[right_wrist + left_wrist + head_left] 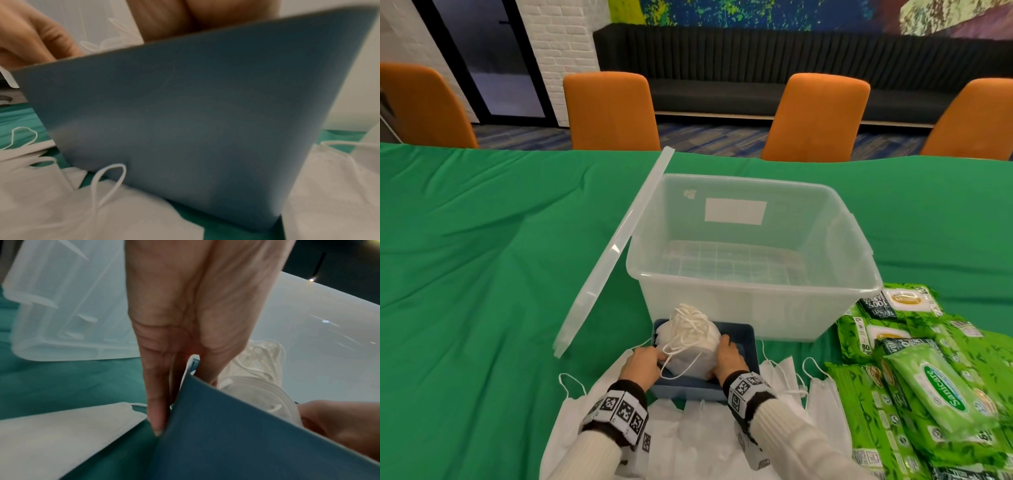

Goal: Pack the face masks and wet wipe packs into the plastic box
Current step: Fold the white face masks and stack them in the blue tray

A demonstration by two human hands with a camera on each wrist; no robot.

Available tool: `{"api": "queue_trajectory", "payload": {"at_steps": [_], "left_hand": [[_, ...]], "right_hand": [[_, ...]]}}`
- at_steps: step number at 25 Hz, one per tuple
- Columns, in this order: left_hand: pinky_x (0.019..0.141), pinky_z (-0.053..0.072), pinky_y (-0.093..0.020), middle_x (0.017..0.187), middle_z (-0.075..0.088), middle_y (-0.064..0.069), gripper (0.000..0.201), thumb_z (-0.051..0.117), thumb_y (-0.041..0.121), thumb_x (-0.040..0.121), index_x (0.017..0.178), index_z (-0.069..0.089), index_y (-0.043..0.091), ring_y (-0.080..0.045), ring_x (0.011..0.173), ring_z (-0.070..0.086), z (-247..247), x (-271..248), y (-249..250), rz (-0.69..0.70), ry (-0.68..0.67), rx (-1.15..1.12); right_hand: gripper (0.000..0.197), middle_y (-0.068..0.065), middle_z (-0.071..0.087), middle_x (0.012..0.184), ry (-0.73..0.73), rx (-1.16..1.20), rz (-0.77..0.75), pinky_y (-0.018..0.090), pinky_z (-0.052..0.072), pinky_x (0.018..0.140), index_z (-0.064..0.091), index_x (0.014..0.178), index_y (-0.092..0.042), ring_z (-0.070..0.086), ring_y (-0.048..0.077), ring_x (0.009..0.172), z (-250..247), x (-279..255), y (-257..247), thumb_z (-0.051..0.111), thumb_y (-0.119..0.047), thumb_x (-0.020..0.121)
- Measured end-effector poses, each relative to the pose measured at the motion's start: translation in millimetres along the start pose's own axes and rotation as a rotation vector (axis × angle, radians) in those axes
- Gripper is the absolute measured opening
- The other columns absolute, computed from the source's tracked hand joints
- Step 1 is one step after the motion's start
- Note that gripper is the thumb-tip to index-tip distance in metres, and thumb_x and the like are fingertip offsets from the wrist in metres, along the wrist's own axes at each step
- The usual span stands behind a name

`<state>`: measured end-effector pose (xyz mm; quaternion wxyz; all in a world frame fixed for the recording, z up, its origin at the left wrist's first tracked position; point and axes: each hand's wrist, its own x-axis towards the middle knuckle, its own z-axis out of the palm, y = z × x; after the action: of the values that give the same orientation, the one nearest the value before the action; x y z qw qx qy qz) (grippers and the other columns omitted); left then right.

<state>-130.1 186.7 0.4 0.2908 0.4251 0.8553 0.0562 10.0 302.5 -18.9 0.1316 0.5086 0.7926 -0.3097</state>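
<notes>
A stack of white face masks with tangled ear loops sits in a blue tray just in front of the clear plastic box, which holds nothing. My left hand straddles the tray's left wall. Its thumb is outside and its fingers are inside, next to the stack. My right hand cups the stack's right side, with the thumb up against it. Green wet wipe packs are heaped at the right. In the right wrist view the tray wall hides my fingers.
The box's clear lid leans on the box's left side. Loose white masks lie on the green tablecloth around and under the tray. Orange chairs stand along the far edge.
</notes>
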Motion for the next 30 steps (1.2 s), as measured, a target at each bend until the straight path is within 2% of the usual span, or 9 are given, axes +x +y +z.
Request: {"api": "queue_trajectory", "payload": {"at_steps": [5, 9, 13, 16, 18, 21, 25, 28, 30], "left_hand": [[0.092, 0.048, -0.03, 0.123, 0.064, -0.01, 0.044, 0.044, 0.0, 0.09, 0.118, 0.067, 0.024, -0.029, 0.104, 0.061, -14, -12, -3, 0.045, -0.018, -0.098], [0.071, 0.046, -0.024, 0.114, 0.068, -0.009, 0.035, 0.048, 0.006, 0.093, 0.114, 0.069, 0.025, -0.024, 0.076, 0.06, -22, -38, -15, 0.036, 0.092, -0.246], [0.088, 0.049, -0.03, 0.11, 0.066, -0.003, 0.034, 0.05, -0.001, 0.09, 0.111, 0.07, 0.018, -0.026, 0.096, 0.064, -5, -84, -44, -0.061, 0.313, -0.553], [0.089, 0.051, -0.039, 0.109, 0.069, -0.012, 0.029, 0.053, -0.004, 0.089, 0.105, 0.069, 0.014, -0.031, 0.095, 0.066, 38, -110, -70, -0.128, 0.259, -0.607], [0.089, 0.052, -0.04, 0.105, 0.069, -0.015, 0.028, 0.054, -0.003, 0.09, 0.101, 0.068, 0.018, -0.032, 0.095, 0.066, 66, -125, -78, -0.17, 0.187, -0.603], [0.094, 0.048, -0.035, 0.108, 0.067, -0.01, 0.027, 0.057, 0.002, 0.09, 0.109, 0.065, 0.018, -0.025, 0.099, 0.062, 100, -145, -67, -0.086, 0.105, -0.496], [0.103, 0.027, -0.019, 0.133, 0.044, -0.001, 0.06, 0.071, 0.03, 0.082, 0.136, 0.046, 0.019, -0.017, 0.125, 0.037, 117, -173, -45, 0.142, -0.08, -0.283], [0.107, 0.02, -0.025, 0.145, 0.03, -0.001, 0.091, 0.076, 0.04, 0.073, 0.147, 0.027, 0.02, -0.019, 0.133, 0.025, 123, -179, -40, 0.174, -0.138, -0.05], [0.107, 0.021, -0.029, 0.146, 0.028, -0.004, 0.096, 0.075, 0.039, 0.074, 0.149, 0.019, 0.019, -0.022, 0.133, 0.024, 127, -178, -35, 0.159, -0.144, 0.109]], "right_hand": [[0.067, 0.021, 0.039, 0.136, 0.006, -0.052, -0.051, 0.046, 0.039, 0.101, 0.024, 0.136, -0.004, 0.044, 0.038, 0.124, -16, -6, 6, 0.064, -0.01, 0.082], [0.048, 0.022, 0.041, 0.134, 0.097, -0.057, -0.159, 0.042, 0.04, 0.096, 0.033, 0.133, -0.002, 0.049, 0.038, 0.118, -37, -23, 17, 0.051, -0.006, 0.088], [0.04, 0.017, 0.052, 0.122, 0.275, 0.07, -0.29, 0.038, 0.046, 0.087, 0.05, 0.122, -0.004, 0.056, 0.034, 0.104, -54, -59, 41, 0.06, -0.004, 0.083], [0.027, 0.011, 0.06, 0.109, 0.34, 0.138, -0.372, 0.037, 0.048, 0.082, 0.058, 0.111, -0.005, 0.059, 0.028, 0.092, -38, -95, 66, 0.061, -0.005, 0.084], [0.021, 0.009, 0.062, 0.102, 0.292, 0.148, -0.412, 0.035, 0.049, 0.079, 0.06, 0.106, -0.006, 0.059, 0.025, 0.084, -14, -115, 84, 0.062, -0.007, 0.085], [0.022, -0.001, 0.057, 0.097, 0.006, 0.077, -0.402, 0.029, 0.046, 0.081, 0.06, 0.109, -0.009, 0.052, 0.016, 0.08, 29, -136, 102, 0.062, -0.013, 0.087], [0.05, 0.0, 0.049, 0.112, -0.183, -0.152, -0.484, 0.033, 0.043, 0.09, 0.051, 0.124, -0.015, 0.046, 0.018, 0.105, 72, -167, 117, 0.067, -0.038, 0.081], [0.092, 0.008, 0.033, 0.143, -0.163, -0.354, -0.529, 0.036, 0.03, 0.106, 0.031, 0.141, -0.014, 0.028, 0.026, 0.133, 88, -182, 125, 0.071, -0.054, 0.069], [0.102, 0.01, 0.022, 0.151, -0.138, -0.419, -0.511, 0.039, 0.023, 0.111, 0.022, 0.145, -0.013, 0.019, 0.027, 0.139, 95, -189, 127, 0.073, -0.052, 0.067]]}}
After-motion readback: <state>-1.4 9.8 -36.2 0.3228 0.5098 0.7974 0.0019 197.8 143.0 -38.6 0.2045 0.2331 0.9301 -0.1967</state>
